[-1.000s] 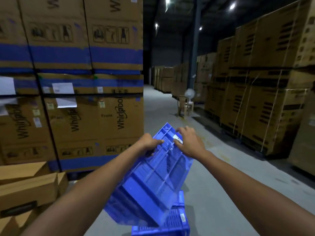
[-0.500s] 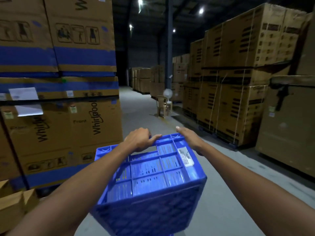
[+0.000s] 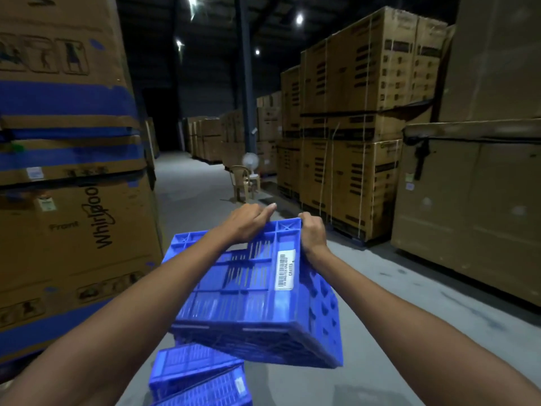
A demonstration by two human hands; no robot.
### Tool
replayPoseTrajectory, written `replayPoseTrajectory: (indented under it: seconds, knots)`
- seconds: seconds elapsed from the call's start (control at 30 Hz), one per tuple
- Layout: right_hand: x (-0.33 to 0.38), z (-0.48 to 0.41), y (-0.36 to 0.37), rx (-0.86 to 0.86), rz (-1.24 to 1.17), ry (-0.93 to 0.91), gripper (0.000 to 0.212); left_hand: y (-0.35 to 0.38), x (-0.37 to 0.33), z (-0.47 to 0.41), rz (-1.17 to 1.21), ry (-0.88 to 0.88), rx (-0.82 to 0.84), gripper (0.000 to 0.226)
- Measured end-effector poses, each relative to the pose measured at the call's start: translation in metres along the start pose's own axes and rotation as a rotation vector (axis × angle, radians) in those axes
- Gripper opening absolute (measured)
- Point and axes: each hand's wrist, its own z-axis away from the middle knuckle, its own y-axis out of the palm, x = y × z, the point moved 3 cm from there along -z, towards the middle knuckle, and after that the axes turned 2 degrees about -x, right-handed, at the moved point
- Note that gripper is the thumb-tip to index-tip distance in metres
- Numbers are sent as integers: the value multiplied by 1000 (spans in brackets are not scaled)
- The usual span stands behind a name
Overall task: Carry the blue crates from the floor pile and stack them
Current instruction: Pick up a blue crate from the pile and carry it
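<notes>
Blue plastic crate (image 3: 257, 291), upside down and tilted, is gripped at its far edge by the left hand (image 3: 248, 222) and right hand (image 3: 312, 234), above more crates (image 3: 199, 373) on the floor (image 3: 380, 332). Carrying step; next, set it squarely onto the stack.

Both forearms are bare, no sleeves, watch or gloves on the hands (image 3: 313, 235).

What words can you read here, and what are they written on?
"Whirlpool": sideways on the big cardboard box on the left.
"Front": same box, left of the brand name.
"CRATES": white sticker on the blue crate held in both hands; the barcode line beside it is too small to read.
Small stickers and picture symbols on the left boxes: too blurred.
Dark print on the right boxes: unreadable.
</notes>
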Motion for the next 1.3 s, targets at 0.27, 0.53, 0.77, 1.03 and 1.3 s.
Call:
replayPoseTrajectory:
  seconds: [0.27,0.53,0.77,1.03,1.3]
  knots:
    - [-5,-33,-71,-150,234,-10,50,78,-89,-66,267,-17,-139,67]
    - [-63,-115,-180,-47,458,-26,63,122,-100,-163,643,-156,-240,59]
    - [-134,-179,-239,-198,836,3,60,179,-74,-256,863,-99,107,48]
    - [-172,-313,-212,-177,1146,-39,51,280,-94,-370,-312,166,584,48]
    - [-189,-428,-264,-292,1272,-23,48,366,-131,-477,-228,422,-70,65]
